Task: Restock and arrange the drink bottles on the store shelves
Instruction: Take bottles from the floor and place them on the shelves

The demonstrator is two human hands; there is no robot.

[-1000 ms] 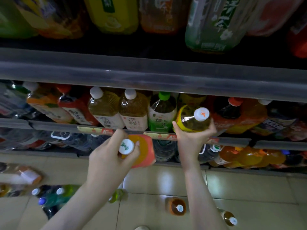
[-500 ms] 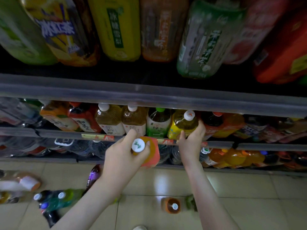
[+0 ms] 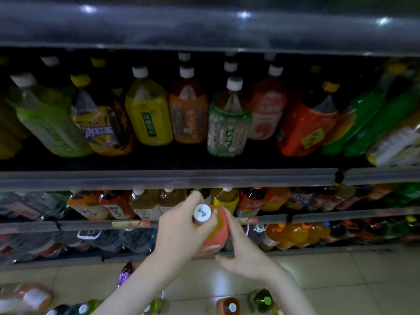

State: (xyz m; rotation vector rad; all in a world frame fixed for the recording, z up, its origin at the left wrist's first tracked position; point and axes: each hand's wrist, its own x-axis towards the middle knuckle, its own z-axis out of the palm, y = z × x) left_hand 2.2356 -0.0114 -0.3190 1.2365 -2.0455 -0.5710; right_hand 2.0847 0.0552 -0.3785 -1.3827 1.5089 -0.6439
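My left hand (image 3: 179, 237) grips a drink bottle with an orange-pink label (image 3: 217, 235) and a white cap, just below its neck. It is held in front of the middle shelf rail (image 3: 318, 218). My right hand (image 3: 243, 253) lies against the bottle's right side with fairly straight fingers, its thumb reaching under the bottle's base. Behind the hands, the yellow-labelled bottle (image 3: 227, 197) stands in the middle shelf row between a green-capped bottle (image 3: 200, 192) and a dark red-capped one (image 3: 252, 198).
Large tea and juice bottles (image 3: 228, 123) fill the upper shelf. Water and orange soda bottles (image 3: 295, 234) sit on the bottom shelf. Several loose bottles lie on the tiled floor: an amber one (image 3: 230, 306), a green one (image 3: 263, 298), a purple one (image 3: 126, 272).
My right hand let go of the yellow-labelled bottle on the middle shelf and came down to the orange-pink bottle. My left hand moved that bottle rightward. The view tilted upward.
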